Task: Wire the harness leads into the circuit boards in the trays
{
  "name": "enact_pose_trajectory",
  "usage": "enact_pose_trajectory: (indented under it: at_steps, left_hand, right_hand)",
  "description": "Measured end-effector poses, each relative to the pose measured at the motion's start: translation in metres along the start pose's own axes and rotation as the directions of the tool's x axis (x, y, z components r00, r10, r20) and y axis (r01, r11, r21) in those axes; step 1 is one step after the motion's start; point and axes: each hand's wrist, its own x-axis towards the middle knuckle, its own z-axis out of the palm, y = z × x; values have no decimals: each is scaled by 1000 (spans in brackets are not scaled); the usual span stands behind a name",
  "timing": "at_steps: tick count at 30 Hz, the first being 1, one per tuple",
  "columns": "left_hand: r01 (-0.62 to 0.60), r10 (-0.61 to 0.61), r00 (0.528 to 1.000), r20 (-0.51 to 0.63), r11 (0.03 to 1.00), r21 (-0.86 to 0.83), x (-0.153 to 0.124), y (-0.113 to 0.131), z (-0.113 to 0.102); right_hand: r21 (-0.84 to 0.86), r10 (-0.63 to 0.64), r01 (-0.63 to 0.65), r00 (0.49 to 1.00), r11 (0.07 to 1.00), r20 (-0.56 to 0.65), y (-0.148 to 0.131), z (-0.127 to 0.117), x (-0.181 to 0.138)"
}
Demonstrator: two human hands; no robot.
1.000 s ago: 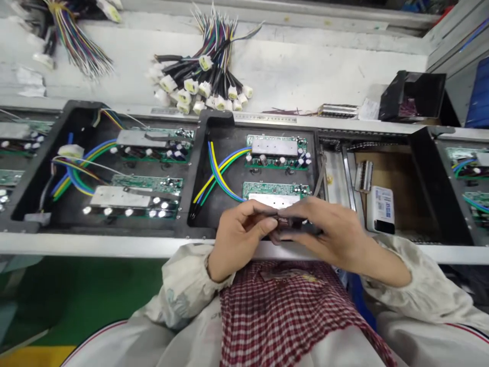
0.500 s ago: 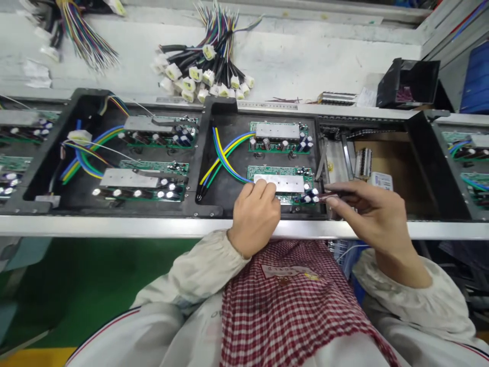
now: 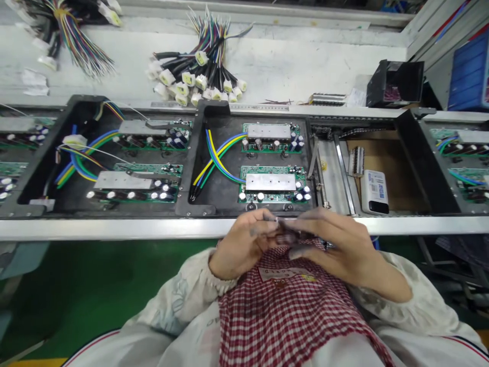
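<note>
My left hand (image 3: 244,242) and my right hand (image 3: 338,244) meet in front of my chest, just below the metal rail (image 3: 114,229). Their fingertips pinch a small dark part (image 3: 288,235) between them; motion blur hides what it is. Straight ahead, a black tray (image 3: 198,153) holds two green circuit boards (image 3: 272,183) with silver heat plates and blue, yellow and green wires (image 3: 216,158). Neither hand touches the boards.
More black trays with boards stand to the left (image 3: 114,168) and far right (image 3: 462,158). A white device (image 3: 374,191) and a silver part (image 3: 356,160) lie on brown card. Wire harness bundles (image 3: 198,71) and a black box (image 3: 395,84) sit on the back shelf.
My left hand lifted off the near board's heat plate and my right hand drew back from its edge. Both now meet below the rail with the small part between them.
</note>
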Motion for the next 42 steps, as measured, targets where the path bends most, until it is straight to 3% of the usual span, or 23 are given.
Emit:
enact_pose_trajectory:
  at_steps: [1, 3, 5, 8, 15, 21, 27, 35, 38, 40, 42]
  left_hand:
    - [134, -134, 991, 8, 979, -153, -1, -4, 0]
    - [271, -273, 962, 31, 925, -266, -1, -11, -1]
    - [288, -287, 957, 45, 920, -266, 0, -14, -4]
    - [217, -206, 976, 72, 945, -244, -1, -14, -8]
    - [171, -166, 984, 71, 983, -73, -10, -9, -22]
    - [197, -186, 968, 170, 979, -55, -10, -8, -31]
    - [205, -194, 959, 206, 978, -30, -9, -9, -32]
    - [198, -194, 967, 162, 980, -8, -12, -10, -34]
    - [66, -97, 985, 144, 976, 206, -14, -4, -36]
    - [-151, 98, 987, 126, 830, 537, -15, 2, -35]
    - [-330, 353, 919, 176, 442, 834, -12, 8, -31]
  right_hand:
    - [-97, -20, 21, 1000, 995, 9, 3, 2, 4]
    - [-381, -38, 50, 998, 923, 41, 11, 7, 12]
    - [-627, -26, 94, 993, 773, 117, 17, 15, 19]
    - [-776, 60, 127, 976, 617, 207, 18, 30, 24]
    - [-801, 264, 78, 921, 593, 286, 5, 47, 39]
    - [-802, 437, 53, 816, 594, 378, 1, 45, 55]
    - [-740, 416, 173, 734, 650, 537, -1, 43, 68]
    - [-700, 322, 272, 739, 660, 592, 1, 44, 78]
    - [-695, 292, 296, 749, 656, 595, 7, 37, 69]
    - [-667, 175, 286, 826, 688, 535, 13, 27, 56]
    - [-630, 44, 201, 936, 750, 350, 18, 15, 39]
